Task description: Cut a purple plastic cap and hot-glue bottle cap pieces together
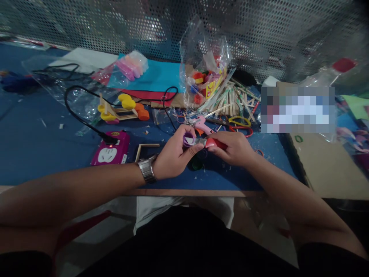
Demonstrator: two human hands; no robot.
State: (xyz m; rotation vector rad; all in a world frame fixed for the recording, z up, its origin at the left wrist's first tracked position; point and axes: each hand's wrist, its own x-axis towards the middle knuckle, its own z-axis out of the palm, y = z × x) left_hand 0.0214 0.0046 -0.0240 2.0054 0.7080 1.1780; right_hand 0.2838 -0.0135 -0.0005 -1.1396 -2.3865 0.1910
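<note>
My left hand (175, 156), with a metal watch on its wrist, pinches a small purple round cap (188, 140) between thumb and fingers. Closed around a red-handled cutter (215, 143) is my right hand (235, 148). The cutter's metal end points left and meets the cap; the exact contact is partly hidden by my left thumb. Under my hands lies a green cap (197, 164) on the blue tabletop. A pink glue gun (202, 124) rests just beyond my fingers.
A purple power box (112, 148) with a plugged-in black cable stands left, near a wooden stick frame (138, 151). Farther back are a stick model with yellow and orange caps (127, 102), a plastic bag (206, 73), wooden sticks (227, 100) and scissors (240, 122). Cardboard (323, 165) lies right.
</note>
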